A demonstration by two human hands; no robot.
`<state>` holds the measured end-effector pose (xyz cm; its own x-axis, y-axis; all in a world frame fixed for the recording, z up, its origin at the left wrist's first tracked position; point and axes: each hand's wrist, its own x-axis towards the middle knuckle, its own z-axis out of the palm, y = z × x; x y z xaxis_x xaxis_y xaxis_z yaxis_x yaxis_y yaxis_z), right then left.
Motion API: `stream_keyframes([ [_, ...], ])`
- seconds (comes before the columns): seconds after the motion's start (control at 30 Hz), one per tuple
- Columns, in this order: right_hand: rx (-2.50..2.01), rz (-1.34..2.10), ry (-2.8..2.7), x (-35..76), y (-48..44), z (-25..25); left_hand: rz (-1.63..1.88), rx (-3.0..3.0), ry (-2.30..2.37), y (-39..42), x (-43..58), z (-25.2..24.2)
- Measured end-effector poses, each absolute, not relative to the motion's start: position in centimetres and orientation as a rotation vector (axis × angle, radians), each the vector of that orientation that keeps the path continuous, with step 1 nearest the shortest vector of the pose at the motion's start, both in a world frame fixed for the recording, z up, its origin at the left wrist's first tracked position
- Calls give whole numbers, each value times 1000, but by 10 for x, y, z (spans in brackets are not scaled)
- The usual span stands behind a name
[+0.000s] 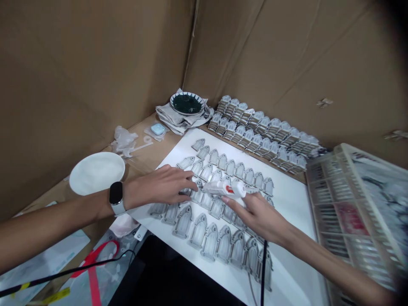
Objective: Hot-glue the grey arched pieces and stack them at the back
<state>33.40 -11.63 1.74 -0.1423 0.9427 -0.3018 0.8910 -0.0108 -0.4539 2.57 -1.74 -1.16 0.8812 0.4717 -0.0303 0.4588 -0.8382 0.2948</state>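
My left hand [165,185], with a band on its wrist, reaches over the rows of small grey window-shaped arched pieces [211,242]. Its thumb and fingers are bent about one arched piece in a middle row, which they partly cover. My right hand [259,214] is wrapped round a white hot glue gun [219,188] with a red-orange part. The gun's nozzle points left, close to my left fingertips. All these pieces lie flat on a white board [293,216], and some are hidden under my hands.
Stacked arched pieces [264,127] line the board's back edge. A compartment box [328,199] stands at the right. To the left are a white bowl [97,172] and red-handled scissors [92,263]. A dark-filled plate [187,103] sits in the corner between cardboard walls [95,63].
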Motion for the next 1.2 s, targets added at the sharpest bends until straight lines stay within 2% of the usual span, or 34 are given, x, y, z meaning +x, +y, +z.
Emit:
stream_keyframes([
  [0.2, -1963, 900, -2190, 332, -114, 18, 75, 2723, 700, -14, 25, -14],
  [0.67, -2072, 485, -2554, 315, -113, 31, -34, 2594, 777, -8, 29, -9],
  [1.1, -2053, 606, -2764, 272, -64, 107, -4, 2587, 823, -10, 28, -6],
  [1.2, -1993, 760, -2728, 276, -57, 114, -35, 2595, 848, -10, 29, -5],
])
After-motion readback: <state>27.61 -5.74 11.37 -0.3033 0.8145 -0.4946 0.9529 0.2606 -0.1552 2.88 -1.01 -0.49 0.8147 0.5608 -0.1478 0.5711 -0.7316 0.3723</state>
